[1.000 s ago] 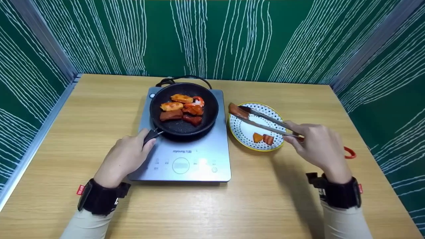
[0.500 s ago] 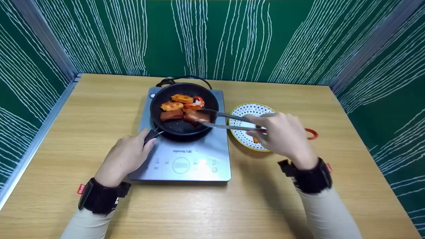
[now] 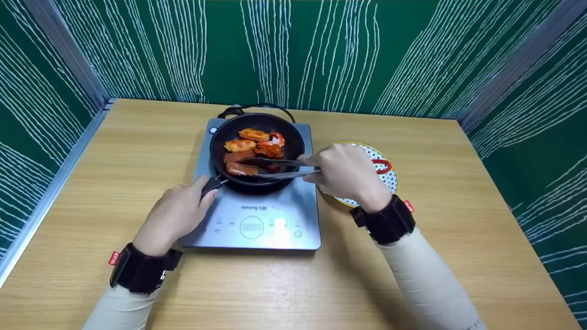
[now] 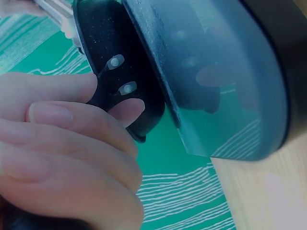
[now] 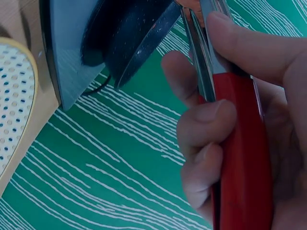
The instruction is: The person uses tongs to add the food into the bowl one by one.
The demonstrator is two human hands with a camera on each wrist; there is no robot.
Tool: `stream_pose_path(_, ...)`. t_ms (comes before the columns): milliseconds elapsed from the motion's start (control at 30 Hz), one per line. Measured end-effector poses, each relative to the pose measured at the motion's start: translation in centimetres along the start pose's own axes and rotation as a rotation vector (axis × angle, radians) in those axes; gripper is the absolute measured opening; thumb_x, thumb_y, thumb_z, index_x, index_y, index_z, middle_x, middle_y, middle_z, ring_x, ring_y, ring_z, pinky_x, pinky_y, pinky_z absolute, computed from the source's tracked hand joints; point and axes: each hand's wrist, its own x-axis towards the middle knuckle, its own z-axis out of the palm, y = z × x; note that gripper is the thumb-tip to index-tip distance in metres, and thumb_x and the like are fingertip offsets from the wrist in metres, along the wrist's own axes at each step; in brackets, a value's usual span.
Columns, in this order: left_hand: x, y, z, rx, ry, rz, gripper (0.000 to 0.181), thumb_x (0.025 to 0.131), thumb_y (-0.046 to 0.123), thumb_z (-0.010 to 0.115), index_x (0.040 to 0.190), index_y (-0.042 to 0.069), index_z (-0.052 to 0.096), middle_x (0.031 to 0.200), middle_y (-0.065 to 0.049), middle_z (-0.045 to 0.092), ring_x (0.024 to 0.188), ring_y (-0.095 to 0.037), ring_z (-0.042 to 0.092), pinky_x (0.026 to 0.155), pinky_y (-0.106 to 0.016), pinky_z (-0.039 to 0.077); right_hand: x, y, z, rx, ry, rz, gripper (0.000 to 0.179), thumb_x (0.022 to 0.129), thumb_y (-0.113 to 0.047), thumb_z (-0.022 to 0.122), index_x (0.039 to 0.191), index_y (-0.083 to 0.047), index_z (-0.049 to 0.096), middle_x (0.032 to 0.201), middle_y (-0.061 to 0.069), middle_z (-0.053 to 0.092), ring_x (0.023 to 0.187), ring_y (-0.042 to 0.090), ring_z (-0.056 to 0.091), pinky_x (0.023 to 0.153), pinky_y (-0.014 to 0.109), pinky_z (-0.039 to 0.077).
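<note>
My left hand [image 3: 176,213] grips the black handle [image 3: 212,184] of a frying pan [image 3: 294,137] in the head view. The pan stands on a silver induction cooker [image 3: 284,240]. My right hand [image 3: 346,173] holds metal tongs [image 3: 293,174] with red handles [image 5: 242,153]. The tips of the tongs are inside the pan, at a glossy reddish-brown piece of meat [image 3: 241,169] near its front left. Behind that piece lie another brown slab [image 3: 238,156], two chicken wings [image 3: 240,145], a red ring-shaped slice [image 3: 278,136] and a dark red piece [image 3: 270,151].
A dotted white plate [image 3: 390,179] with a yellow rim stands right of the cooker, partly hidden under my right hand. A black cord [image 3: 275,105] curves behind the pan. Green walls [image 3: 312,55] with white lines enclose the wooden table [image 3: 412,284].
My right hand has moved left from above the plate, carrying the meat piece in the tongs into the pan, then to its front left. My left hand has kept its grip on the handle.
</note>
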Motion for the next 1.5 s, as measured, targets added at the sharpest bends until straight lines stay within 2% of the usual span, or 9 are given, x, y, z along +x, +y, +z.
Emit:
stream_pose_path(233, 0.1, 0.0, 0.1, 0.005, -0.003, -0.001, 0.029, 0.113, 0.033, 0.053, 0.120, 0.005, 0.058, 0.080, -0.015, 0.058, 0.074, -0.031, 0.059, 0.067, -0.049, 0.046, 0.7, -0.5, 0.4, -0.012, -0.001, 0.014, 0.038, 0.094, -0.035, 0.084, 0.130, -0.025, 0.078, 0.061, 0.003, 0.059, 0.053, 0.018, 0.046, 0.047, 0.034, 0.031)
stream_pose_path(533, 0.1, 0.0, 0.0, 0.007, -0.025, -0.014, 0.032, 0.113, 0.033, 0.052, 0.126, 0.004, 0.058, 0.088, -0.017, 0.061, 0.079, -0.032, 0.062, 0.071, -0.050, 0.048, 0.4, -0.5, 0.9, 0.038, -0.033, 0.020, 0.040, 0.095, -0.036, 0.083, 0.132, -0.021, 0.077, 0.070, 0.001, 0.063, 0.053, 0.018, 0.046, 0.048, 0.033, 0.032)
stream_pose_path(733, 0.2, 0.0, 0.0, 0.010, -0.028, -0.019, 0.036, 0.114, 0.034, 0.051, 0.131, 0.003, 0.058, 0.096, -0.021, 0.065, 0.087, -0.034, 0.066, 0.076, -0.054, 0.050, 0.1, -0.4, 1.0, 0.062, -0.019, 0.024, 0.039, 0.096, -0.036, 0.082, 0.131, -0.020, 0.077, 0.081, 0.001, 0.071, 0.053, 0.018, 0.047, 0.050, 0.032, 0.032)
stream_pose_path(867, 0.1, -0.1, 0.0, 0.010, -0.021, -0.012, 0.035, 0.114, 0.033, 0.051, 0.130, 0.003, 0.059, 0.095, -0.020, 0.065, 0.085, -0.034, 0.065, 0.075, -0.053, 0.050, -0.6, 0.0, 0.7, 0.080, 0.014, 0.034, 0.037, 0.097, -0.037, 0.081, 0.129, -0.020, 0.078, 0.077, 0.000, 0.068, 0.053, 0.017, 0.047, 0.050, 0.032, 0.033)
stream_pose_path(1033, 0.1, -0.1, -0.1, 0.023, -0.004, 0.005, 0.027, 0.113, 0.031, 0.054, 0.118, 0.005, 0.058, 0.079, -0.014, 0.058, 0.072, -0.031, 0.059, 0.066, -0.048, 0.045, -2.5, 1.6, -0.1, 0.094, 0.097, 0.049, 0.031, 0.096, -0.036, 0.080, 0.126, -0.026, 0.079, 0.074, -0.005, 0.068, 0.060, 0.015, 0.056, 0.051, 0.036, 0.040)
stream_pose_path(1133, 0.1, 0.0, -0.1, 0.021, -0.006, 0.004, 0.026, 0.113, 0.032, 0.054, 0.117, 0.006, 0.057, 0.077, -0.013, 0.056, 0.072, -0.031, 0.057, 0.065, -0.047, 0.044, -4.0, 3.2, -0.6, 0.105, 0.129, 0.072, 0.033, 0.096, -0.035, 0.080, 0.128, -0.026, 0.077, 0.078, -0.005, 0.071, 0.062, 0.014, 0.059, 0.051, 0.036, 0.041)
stream_pose_path(1300, 0.2, 0.1, -0.2, 0.013, -0.022, -0.005, 0.027, 0.113, 0.033, 0.053, 0.118, 0.006, 0.057, 0.080, -0.014, 0.056, 0.074, -0.032, 0.057, 0.066, -0.047, 0.044, -7.1, 6.2, -1.0, 0.105, 0.120, 0.127, 0.040, 0.096, -0.030, 0.081, 0.133, -0.018, 0.075, 0.081, 0.000, 0.072, 0.060, 0.014, 0.056, 0.051, 0.033, 0.038)
stream_pose_path(1433, 0.2, 0.0, -0.2, 0.008, -0.039, -0.016, 0.029, 0.113, 0.033, 0.052, 0.121, 0.006, 0.057, 0.080, -0.014, 0.056, 0.075, -0.032, 0.057, 0.067, -0.047, 0.044, -9.9, 8.2, -1.1, 0.087, 0.114, 0.159, 0.041, 0.095, -0.028, 0.082, 0.132, -0.011, 0.075, 0.092, 0.006, 0.077, 0.065, 0.016, 0.061, 0.056, 0.032, 0.042)
stream_pose_path(1500, 0.2, 0.0, -0.2, 0.008, -0.045, -0.019, 0.030, 0.114, 0.034, 0.052, 0.122, 0.005, 0.057, 0.081, -0.014, 0.057, 0.075, -0.032, 0.058, 0.068, -0.048, 0.045, -11.2, 9.1, -1.1, 0.078, 0.111, 0.171, 0.040, 0.095, -0.027, 0.083, 0.131, -0.011, 0.076, 0.091, 0.007, 0.077, 0.064, 0.015, 0.060, 0.056, 0.031, 0.041)
